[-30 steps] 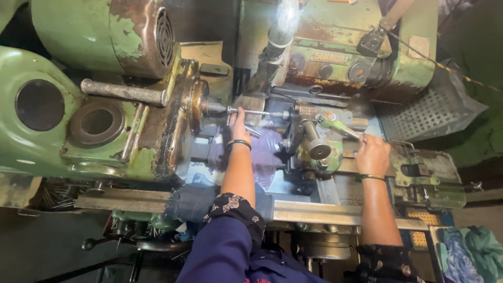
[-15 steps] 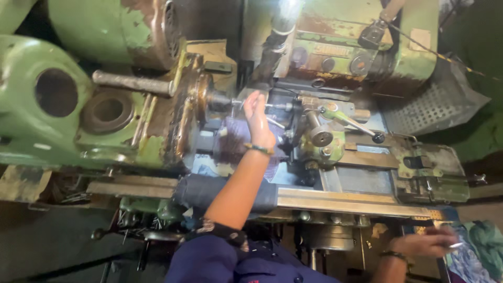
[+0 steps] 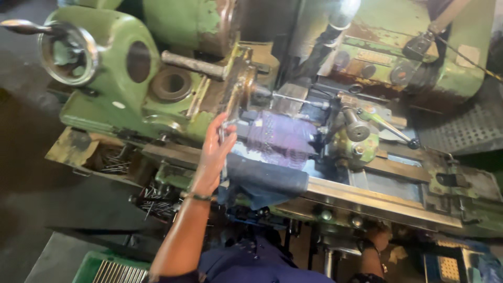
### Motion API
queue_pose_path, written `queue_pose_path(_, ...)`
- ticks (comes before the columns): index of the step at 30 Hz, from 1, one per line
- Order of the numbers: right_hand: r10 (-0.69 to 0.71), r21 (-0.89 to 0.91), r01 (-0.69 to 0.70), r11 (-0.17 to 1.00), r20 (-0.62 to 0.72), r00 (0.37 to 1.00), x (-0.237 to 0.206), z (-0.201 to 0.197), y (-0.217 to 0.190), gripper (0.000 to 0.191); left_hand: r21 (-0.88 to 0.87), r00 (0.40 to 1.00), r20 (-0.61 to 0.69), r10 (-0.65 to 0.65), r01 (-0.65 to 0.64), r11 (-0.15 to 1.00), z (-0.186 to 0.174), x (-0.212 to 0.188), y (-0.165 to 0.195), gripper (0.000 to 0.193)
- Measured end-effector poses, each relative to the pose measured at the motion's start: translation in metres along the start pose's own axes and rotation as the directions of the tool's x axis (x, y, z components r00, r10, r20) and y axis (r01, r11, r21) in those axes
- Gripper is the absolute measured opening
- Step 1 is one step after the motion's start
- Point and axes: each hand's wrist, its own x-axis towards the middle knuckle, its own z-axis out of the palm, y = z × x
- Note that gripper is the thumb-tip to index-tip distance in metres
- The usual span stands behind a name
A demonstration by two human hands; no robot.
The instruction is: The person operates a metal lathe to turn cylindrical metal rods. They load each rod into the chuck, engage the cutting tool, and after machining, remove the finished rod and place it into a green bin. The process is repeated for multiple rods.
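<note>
I am pinching a thin, stiff metal rod (image 3: 225, 149) lightly in my left hand (image 3: 216, 149) beside the green lathe (image 3: 131, 99), gripping mid-length, while my right hand (image 3: 378, 242) is hanging low, grip unclear.

We see a lathe (image 3: 157, 99) of cast metal under matt green paint, chipped and rusty along its edges. On the far left its handwheel (image 3: 68, 52) is bare steel with a dull shine. Near the middle a purple cloth (image 3: 280, 139) looks soft and nubbly, and a dark blue cloth (image 3: 262, 181) hangs below it. The rail (image 3: 377, 202) at the near right is smooth, bright steel. The lever (image 3: 390, 128) is polished metal with a glossy black knob. At the near left, thin metal shavings (image 3: 112, 162) lie dull in a grimy tray. Our left hand (image 3: 215, 152) wears a thin metal bangle.
</note>
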Motion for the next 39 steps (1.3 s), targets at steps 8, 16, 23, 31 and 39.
queue_pose_path(8,0.019,-0.221,0.039,0.974,0.257,0.966,0.017,-0.017,0.022,0.039,0.062,0.994,-0.095,-0.057,0.063,0.996,-0.100,-0.088,0.005,0.054)
queue_pose_path(16,-0.311,0.181,0.298,0.937,0.048,0.949,-0.135,0.000,-0.029,0.038,0.060,0.965,-0.226,-0.130,0.148,0.987,-0.171,-0.172,-0.044,0.049)
queue_pose_path(23,-0.451,0.328,-0.811,0.485,0.888,0.089,-0.431,-0.019,-0.179,0.034,0.481,0.832,-0.452,0.322,-0.077,0.873,-0.211,-0.266,-0.096,0.024)
queue_pose_path(31,-0.521,0.268,-0.809,0.523,0.852,-0.054,-0.557,-0.091,-0.220,0.040,0.354,0.857,-0.512,0.053,0.155,0.922,-0.235,-0.366,-0.060,0.027)
queue_pose_path(39,-0.572,0.313,-0.764,0.564,0.816,-0.087,-0.594,-0.098,-0.194,0.042,0.610,0.804,-0.555,0.212,0.221,0.761,-0.258,-0.425,-0.059,0.030)
